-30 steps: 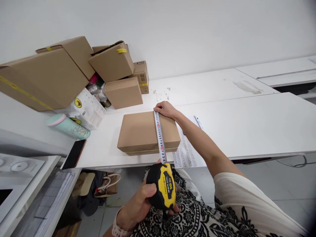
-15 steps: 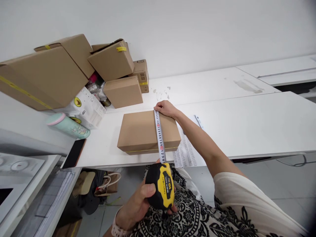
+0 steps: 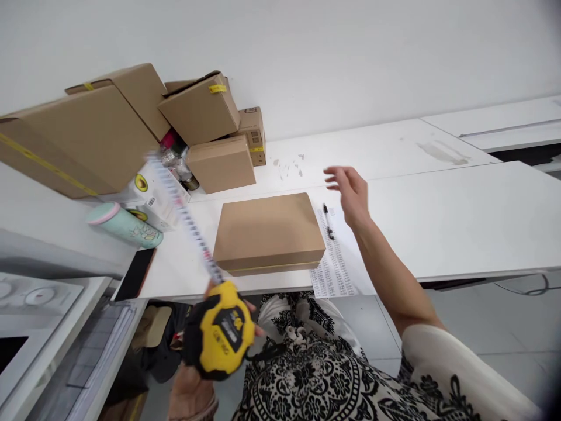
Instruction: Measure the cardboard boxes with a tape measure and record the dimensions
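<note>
My left hand is wrapped round a yellow and black tape measure in front of the table edge. Its blade, blurred by motion, sticks out up and to the left, past the left side of a closed cardboard box. The box lies flat near the table's front edge. My right hand is in the air to the right of the box, holding nothing, its fingers apart. Below it a pen lies on a printed sheet, whose left part meets the box.
More cardboard boxes are stacked at the back left of the white table. By them lie a mint green tumbler, an avocado-print carton and a dark phone-like slab. A white appliance stands at the lower left.
The tape measure has swung left with my left hand, and its blade has come off the box. My right hand has let go of the blade end and moved right.
</note>
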Demonstrator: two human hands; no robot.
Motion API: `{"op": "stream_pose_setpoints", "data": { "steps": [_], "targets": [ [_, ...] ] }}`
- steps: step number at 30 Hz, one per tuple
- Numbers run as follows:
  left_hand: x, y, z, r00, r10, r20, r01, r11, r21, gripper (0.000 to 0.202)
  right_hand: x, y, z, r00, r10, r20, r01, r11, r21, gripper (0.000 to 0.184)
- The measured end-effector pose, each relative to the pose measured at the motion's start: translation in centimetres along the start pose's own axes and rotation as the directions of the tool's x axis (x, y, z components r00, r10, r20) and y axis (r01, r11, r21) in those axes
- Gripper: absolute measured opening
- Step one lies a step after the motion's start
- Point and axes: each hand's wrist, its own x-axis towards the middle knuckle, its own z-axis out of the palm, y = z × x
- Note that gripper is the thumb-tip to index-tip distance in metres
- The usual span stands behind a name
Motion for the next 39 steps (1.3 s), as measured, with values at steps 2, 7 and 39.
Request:
{"op": "stream_pose_setpoints", "data": {
  "steps": [2, 7, 39],
  "targets": [
    [-0.2, 0.7, -1.8, 0.98, 0.175, -0.1, -0.173, 0.985, 0.027, 0.093, -3.9, 1.0, -2.5, 0.994, 0.098, -0.045, -0.099, 0.995, -0.018, 0.032],
    [2.1, -0.1, -3.2, 0.884, 0.361, -0.297, -0.372, 0.928, 0.022, 0.104, -12.9, 4.2, -4.2, 0.885, 0.369, 0.286, -0.353, 0.93, -0.106, 0.051],
    [9.8, 3.0, -3.5, 0.649, 0.71, -0.272, -0.714, 0.693, 0.106, 0.099, -1.5, 7.9, 4.7, 0.861, 0.329, 0.388, -0.237, 0.934, -0.267, 0.053]
  ]
}}
